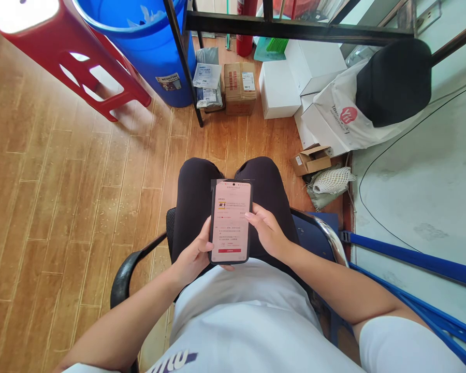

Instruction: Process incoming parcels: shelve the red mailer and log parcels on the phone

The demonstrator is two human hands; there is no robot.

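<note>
A smartphone (232,223) in a dark case is held upright above my lap, its lit screen showing a pinkish page with small text and a red bar near the bottom. My left hand (196,251) is closed around the phone's lower left edge, with the thumb at its side and fingers partly behind it. From the right, my right hand (267,230) grips the phone's other edge. Its thumb lies over the right border of the screen, and its remaining fingers are partly hidden behind the phone.
I sit on a chair with a black armrest (120,277). Ahead stand a red stool (89,67), a blue bin (140,46), a black metal frame (295,28) and a cardboard box (239,96). White boxes (279,90) and a white bag (330,103) lie along the right wall.
</note>
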